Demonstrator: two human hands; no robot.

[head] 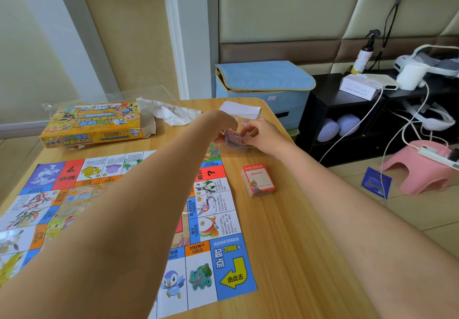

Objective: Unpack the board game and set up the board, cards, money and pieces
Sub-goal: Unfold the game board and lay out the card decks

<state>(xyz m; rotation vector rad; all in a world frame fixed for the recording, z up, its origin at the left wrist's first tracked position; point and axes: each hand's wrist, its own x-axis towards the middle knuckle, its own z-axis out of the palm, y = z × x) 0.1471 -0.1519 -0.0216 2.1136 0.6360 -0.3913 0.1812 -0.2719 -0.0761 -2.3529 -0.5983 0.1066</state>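
From the head camera, a small reddish stack of paper money (234,138) sits past the board's far right corner, pinched between the curled fingers of the left hand (219,126) and the right hand (263,136). The game board (218,221) lies flat on the bench (298,244), with a red-bordered card deck (258,180) just beside its right edge. The yellow game box (94,125) and crumpled paper (169,112) lie farther back. The left forearm hides the board's middle; the stack's print is blurred.
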